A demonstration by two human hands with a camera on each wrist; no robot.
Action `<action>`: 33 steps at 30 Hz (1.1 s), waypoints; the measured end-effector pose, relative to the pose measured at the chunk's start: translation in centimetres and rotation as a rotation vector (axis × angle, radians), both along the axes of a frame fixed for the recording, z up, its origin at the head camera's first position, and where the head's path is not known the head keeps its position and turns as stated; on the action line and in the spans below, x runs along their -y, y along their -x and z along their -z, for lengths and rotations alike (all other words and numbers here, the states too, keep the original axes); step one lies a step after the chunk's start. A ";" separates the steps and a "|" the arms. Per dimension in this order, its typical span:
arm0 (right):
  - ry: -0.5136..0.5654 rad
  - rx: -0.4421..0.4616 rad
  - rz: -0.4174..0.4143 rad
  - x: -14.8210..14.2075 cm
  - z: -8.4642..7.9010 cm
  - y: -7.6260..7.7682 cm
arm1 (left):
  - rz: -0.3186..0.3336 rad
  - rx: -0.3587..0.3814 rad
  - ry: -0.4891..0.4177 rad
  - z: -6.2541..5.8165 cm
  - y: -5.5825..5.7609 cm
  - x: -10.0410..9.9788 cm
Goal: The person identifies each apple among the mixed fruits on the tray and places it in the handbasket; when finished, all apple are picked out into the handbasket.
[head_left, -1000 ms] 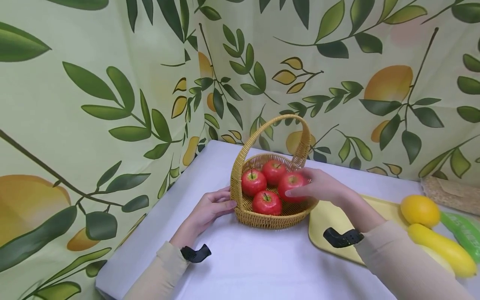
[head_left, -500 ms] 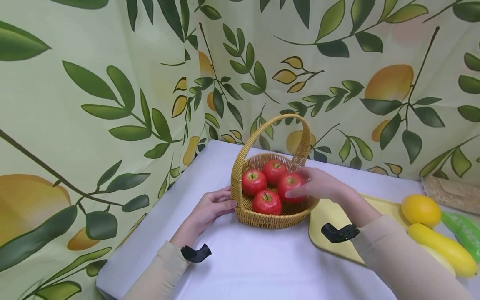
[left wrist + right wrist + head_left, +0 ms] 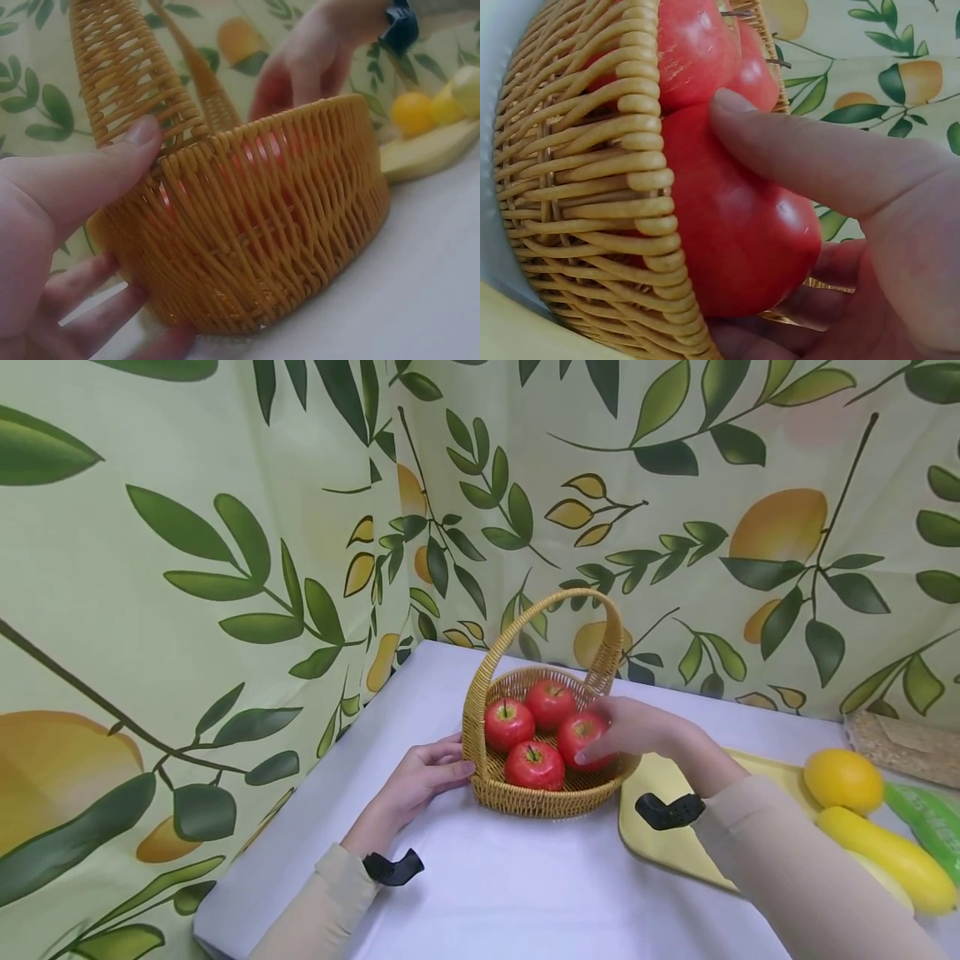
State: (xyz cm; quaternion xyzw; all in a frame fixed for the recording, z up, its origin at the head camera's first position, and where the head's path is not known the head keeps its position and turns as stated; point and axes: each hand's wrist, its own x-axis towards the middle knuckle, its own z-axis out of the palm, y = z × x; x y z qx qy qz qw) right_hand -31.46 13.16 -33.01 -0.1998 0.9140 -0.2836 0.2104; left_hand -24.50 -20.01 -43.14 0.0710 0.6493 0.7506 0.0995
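A woven wicker basket (image 3: 543,803) with a tall arched handle stands on the table, several red apples inside it. My right hand (image 3: 637,727) reaches over the basket's right side and holds the rightmost apple (image 3: 576,739). In the right wrist view, the thumb lies across that apple (image 3: 739,225) and the fingers pass round its far side; their tips are hidden. My left hand (image 3: 420,777) touches the basket's left side. The left wrist view shows its thumb against the handle's base and the other fingers spread along the outer wicker wall (image 3: 262,232).
Right of the basket lies a pale yellow tray (image 3: 660,827), partly under my right forearm. An orange fruit (image 3: 843,781), a long yellow vegetable (image 3: 888,852) and a green packet (image 3: 926,818) lie at the far right. A patterned cloth (image 3: 660,485) hangs behind.
My right hand and wrist have shifted slightly left, and the rightmost apple sits a little lower and further left in the basket. The left hand and the basket stay in place.
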 end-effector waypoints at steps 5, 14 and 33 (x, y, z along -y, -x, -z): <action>-0.047 0.010 -0.013 0.2 -0.1 0.5 | 0.006 0.003 0.010 0.0 0.0 0.0; -0.066 0.018 -0.052 0.9 -0.1 0.7 | 0.003 -0.005 0.007 0.0 0.1 0.1; -0.216 0.007 -0.134 2.0 -1.0 0.8 | 0.023 -0.008 -0.018 0.1 0.0 0.1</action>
